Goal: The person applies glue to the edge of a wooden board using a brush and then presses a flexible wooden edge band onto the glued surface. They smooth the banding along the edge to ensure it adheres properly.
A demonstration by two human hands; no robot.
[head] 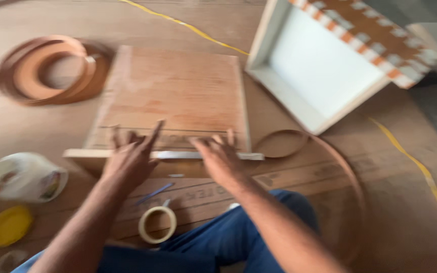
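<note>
The picture is motion-blurred. A flat wooden drawer-like box (pixel 178 91) lies on the floor in front of me, with a pale front strip (pixel 198 155) along its near edge. My left hand (pixel 132 154) rests on that near edge with fingers spread. My right hand (pixel 221 156) lies beside it on the same edge, fingers apart. Neither hand grips anything. My knee in blue trousers (pixel 238 232) is below the hands.
A coil of brown edge banding (pixel 51 68) lies at the far left, and a loose brown strip (pixel 324 151) curls at the right. A white open box (pixel 319 65) stands at the upper right. Nearby are a tape roll (pixel 157 225), a white tub (pixel 24 177), a yellow lid (pixel 8 225) and a blue pen (pixel 153 193).
</note>
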